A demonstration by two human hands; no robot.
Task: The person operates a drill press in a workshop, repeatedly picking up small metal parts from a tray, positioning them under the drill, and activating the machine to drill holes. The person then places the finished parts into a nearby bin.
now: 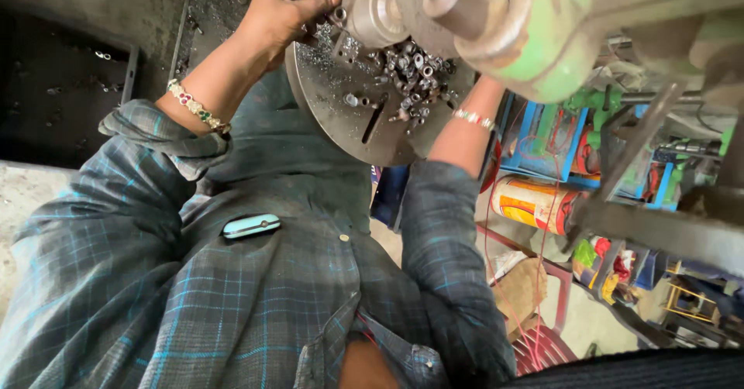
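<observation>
Nearest: teal case (251,225) in the shirt pocket. Further out, left hand (285,5) is up at the round steel plate (349,135), thumb and fingers pinched on a small metal bush (339,14), which sits just beside the spindle (377,13) at the plate's top edge. Pile of similar bushes (415,71) lies on the plate. Right forearm (463,137) goes up behind the plate; right hand is hidden, so can't tell its grip. Green machine head (542,40) hangs over it all.
</observation>
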